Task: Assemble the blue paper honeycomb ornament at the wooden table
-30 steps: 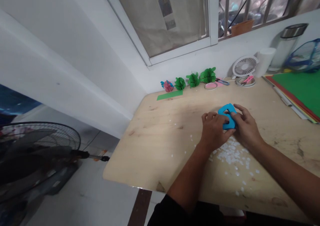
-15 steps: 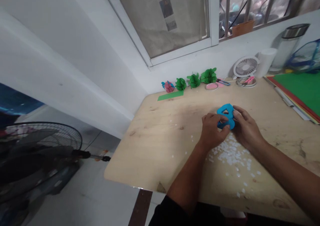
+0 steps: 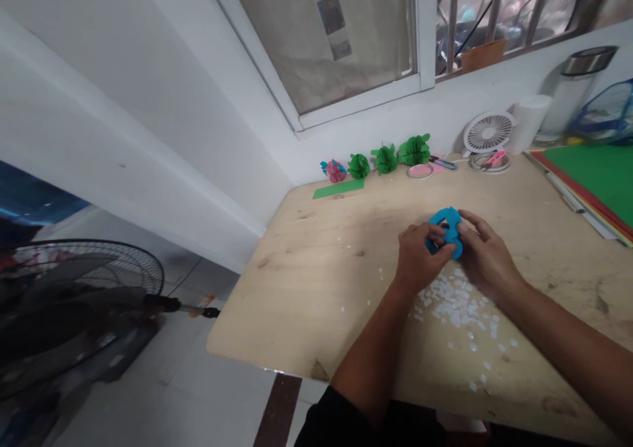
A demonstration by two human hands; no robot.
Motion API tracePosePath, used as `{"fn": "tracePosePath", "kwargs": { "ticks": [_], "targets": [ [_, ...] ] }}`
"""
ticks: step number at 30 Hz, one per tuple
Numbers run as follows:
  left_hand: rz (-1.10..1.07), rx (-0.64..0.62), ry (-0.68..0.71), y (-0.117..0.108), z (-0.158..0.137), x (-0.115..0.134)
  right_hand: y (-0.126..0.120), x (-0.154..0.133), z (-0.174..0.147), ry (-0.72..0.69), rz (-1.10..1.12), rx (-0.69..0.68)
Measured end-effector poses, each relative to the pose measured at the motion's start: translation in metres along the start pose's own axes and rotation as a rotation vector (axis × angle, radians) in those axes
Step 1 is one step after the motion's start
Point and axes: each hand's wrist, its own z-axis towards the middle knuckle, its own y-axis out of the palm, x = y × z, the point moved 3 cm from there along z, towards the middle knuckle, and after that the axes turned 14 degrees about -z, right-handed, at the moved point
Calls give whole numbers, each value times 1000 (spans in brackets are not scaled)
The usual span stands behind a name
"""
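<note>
Between my two hands is a blue folded paper piece [image 3: 452, 217] with openings in it, held just above the wooden table [image 3: 297, 289]. My left hand [image 3: 419, 249] grips its left and lower side, thumb and fingers closed on the paper. On the other side my right hand [image 3: 487, 249] pinches the right edge with thumb and fingers. Below the hands lies a scatter of small white paper bits [image 3: 457, 305]. The fingers hide part of the blue piece.
Along the wall stand green paper figures [image 3: 386, 159] and a pink-and-blue one [image 3: 333, 171], with a green strip [image 3: 339, 188] before them. A small white fan [image 3: 488, 132], tape rolls [image 3: 489, 162], a glass bottle [image 3: 568, 97] and coloured sheets [image 3: 593, 177] sit to the right.
The blue paper has turned and bent between my fingers, so its upper opening looks narrower and more covered. Both hands stay in nearly the same place.
</note>
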Motion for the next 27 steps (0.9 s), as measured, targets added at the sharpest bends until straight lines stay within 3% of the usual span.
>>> {"fn": "tracePosePath", "kwargs": {
  "ticks": [9, 15, 27],
  "targets": [
    [-52, 48, -59, -1, -1, -3, 5, -7, -8, 4, -30, 2],
    [13, 53, -41, -3, -1, -3, 7, -9, -11, -1, -34, -7],
    [-78, 79, -41, -6, -2, -6, 4, -4, -9, -22, -61, -47]
  ]
}}
